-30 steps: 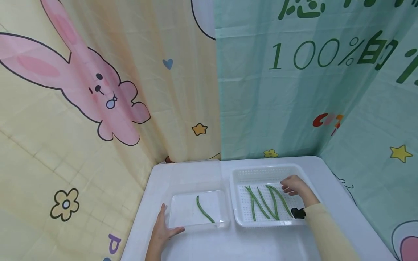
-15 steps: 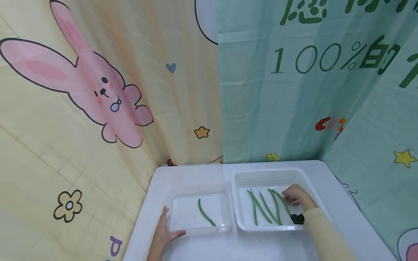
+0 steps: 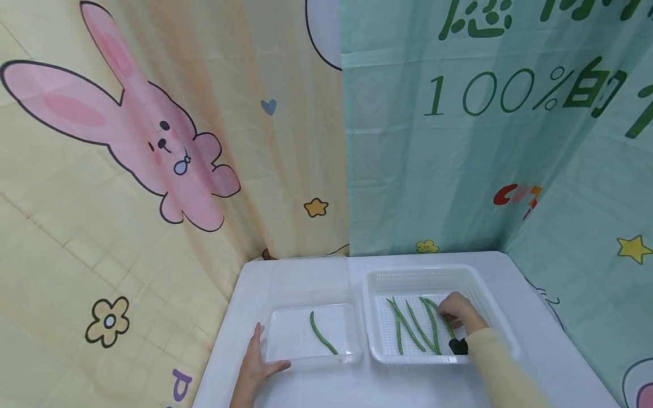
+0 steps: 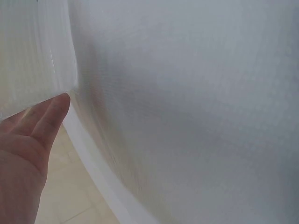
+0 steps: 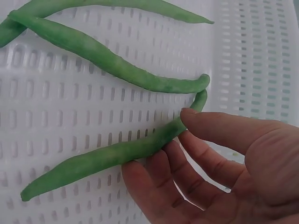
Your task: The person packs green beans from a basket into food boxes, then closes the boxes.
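Since a second ago, my right hand (image 3: 457, 311) has been drawing back from the far corner of the white slotted basket (image 3: 427, 276) toward its near right side, settling over the rightmost green bean (image 3: 442, 321); my left hand (image 3: 253, 365) is staying put against the clear tray (image 3: 293, 356).

From the head camera, I am seeing both containers side by side on the white table (image 3: 306, 272): one lone bean (image 3: 322, 334) lying in the clear tray, several more beans (image 3: 408, 324) fanned out in the basket. My knuckles are hiding the contact there. The right wrist camera is filling that in: my fingertips (image 5: 140, 175) are touching the underside of the green bean (image 5: 112, 156), thumb (image 5: 219, 128) meeting its upper end, fingers only loosely bent, not yet closed around it. The bean is lying flat on the basket floor.

My left wrist camera is showing little beyond blurred white plastic and my thumb (image 4: 49, 116) reaching toward the tray's corner. In the head view, my left hand is lying flat and relaxed, thumb along the tray's near edge, grasping nothing.

A small black object (image 3: 457, 346) beside my right cuff is too unclear to identify.
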Demonstrator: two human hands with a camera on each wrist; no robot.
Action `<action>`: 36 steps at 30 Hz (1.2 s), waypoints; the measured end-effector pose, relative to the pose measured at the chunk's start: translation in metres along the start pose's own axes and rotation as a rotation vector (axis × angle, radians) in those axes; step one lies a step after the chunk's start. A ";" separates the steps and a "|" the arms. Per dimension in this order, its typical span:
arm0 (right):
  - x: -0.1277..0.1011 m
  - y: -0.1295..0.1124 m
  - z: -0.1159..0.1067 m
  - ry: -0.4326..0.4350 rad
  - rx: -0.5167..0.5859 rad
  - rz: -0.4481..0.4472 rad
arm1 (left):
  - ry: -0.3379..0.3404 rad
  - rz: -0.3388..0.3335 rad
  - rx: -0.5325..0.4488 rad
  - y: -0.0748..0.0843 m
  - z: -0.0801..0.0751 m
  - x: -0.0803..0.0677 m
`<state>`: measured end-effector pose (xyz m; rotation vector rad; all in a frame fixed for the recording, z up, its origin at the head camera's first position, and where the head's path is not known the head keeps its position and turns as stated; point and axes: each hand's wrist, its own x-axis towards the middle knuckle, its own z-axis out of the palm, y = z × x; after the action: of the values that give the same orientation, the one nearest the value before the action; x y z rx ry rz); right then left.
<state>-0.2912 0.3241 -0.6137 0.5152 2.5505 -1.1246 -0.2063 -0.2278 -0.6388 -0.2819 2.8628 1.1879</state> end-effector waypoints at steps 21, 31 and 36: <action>0.001 -0.007 0.013 0.086 -0.167 -0.035 | 0.020 0.031 0.010 -0.001 0.000 0.001; 0.000 -0.007 0.008 0.071 -0.143 -0.039 | 0.003 0.008 0.013 0.000 0.000 0.000; -0.001 -0.010 -0.003 0.032 -0.031 -0.054 | 0.005 0.006 0.012 -0.001 0.000 -0.001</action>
<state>-0.2949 0.3196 -0.6044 0.4629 2.6200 -1.1014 -0.2056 -0.2284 -0.6389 -0.2770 2.8760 1.1715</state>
